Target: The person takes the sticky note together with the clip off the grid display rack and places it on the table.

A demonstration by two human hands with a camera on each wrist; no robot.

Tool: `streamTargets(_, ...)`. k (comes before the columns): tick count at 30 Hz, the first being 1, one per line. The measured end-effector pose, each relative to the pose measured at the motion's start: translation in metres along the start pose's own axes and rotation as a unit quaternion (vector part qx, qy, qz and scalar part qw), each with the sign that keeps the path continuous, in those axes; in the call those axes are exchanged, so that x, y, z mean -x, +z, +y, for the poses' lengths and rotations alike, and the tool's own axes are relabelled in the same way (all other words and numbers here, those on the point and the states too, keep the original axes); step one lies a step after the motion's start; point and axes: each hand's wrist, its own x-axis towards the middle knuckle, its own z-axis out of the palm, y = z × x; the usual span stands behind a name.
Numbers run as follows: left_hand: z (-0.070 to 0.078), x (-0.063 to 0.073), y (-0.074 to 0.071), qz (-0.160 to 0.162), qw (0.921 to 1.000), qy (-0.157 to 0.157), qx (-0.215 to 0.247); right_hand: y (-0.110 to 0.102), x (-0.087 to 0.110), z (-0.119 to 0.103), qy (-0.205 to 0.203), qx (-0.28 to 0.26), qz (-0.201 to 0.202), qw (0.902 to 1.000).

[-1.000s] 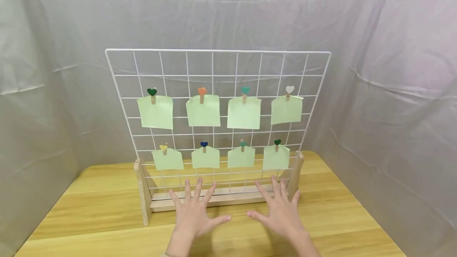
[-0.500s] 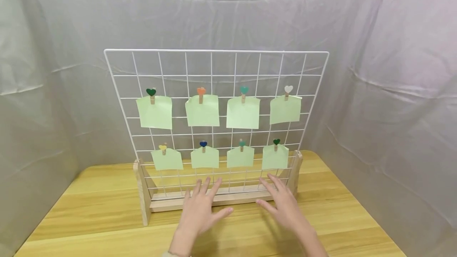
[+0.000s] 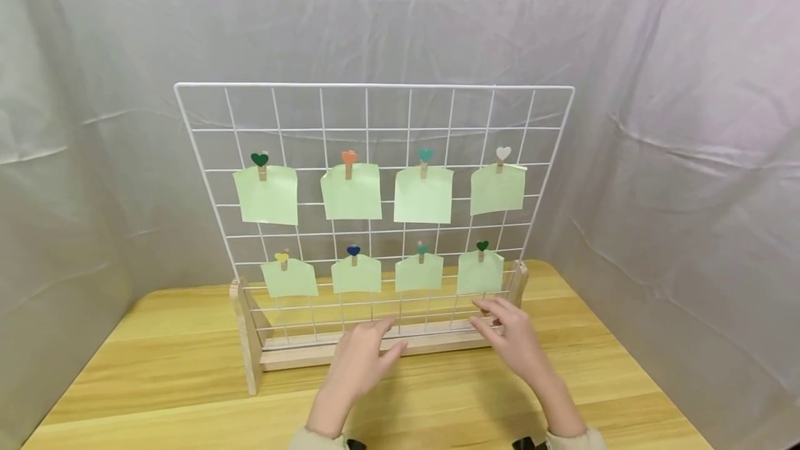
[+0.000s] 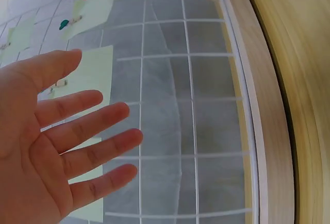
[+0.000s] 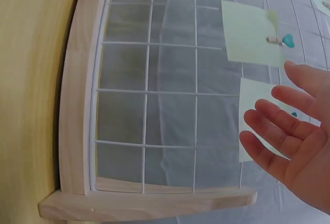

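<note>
A white wire grid [image 3: 375,85], stood upright in a wooden base [image 3: 300,357], is seen on the far side of the left hand [image 3: 362,361] and the right hand [image 3: 517,340], its long axis laid from left to right. Eight pale green notes [image 3: 423,196] are hung across it in two rows of four, each fixed by a small wooden peg [image 3: 348,171] topped with a coloured heart. The lower right note [image 3: 480,273], set under a dark green heart [image 3: 482,246], is placed just beyond the fingertips of the right hand, by far the nearer of the two to it. The left hand is poised in front of the base, below the two middle notes of the lower row. The hands are held apart, with fingers extended and lightly bent, and nothing is gripped by either; whether any wire is touched cannot be told. No brand, label or writing can be read. The base is carried by a wood-grained surface [image 3: 156,367], backed and flanked by grey cloth [image 3: 400,26].
</note>
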Motion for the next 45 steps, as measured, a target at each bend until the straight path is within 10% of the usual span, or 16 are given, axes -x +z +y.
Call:
streamTargets(21, 0.028, -0.038, 0.011, 0.031, 0.9878, -0.009, 0.153, -0.024, -0.037, 0.011, 0.004, -0.053, 0.070, 0.9961)
streamTargets(45, 0.041, -0.064, 0.018, 0.055, 0.9688, -0.002, 0.242, -0.037, -0.069, 0.024, 0.043, -0.054, 0.019, 0.9974)
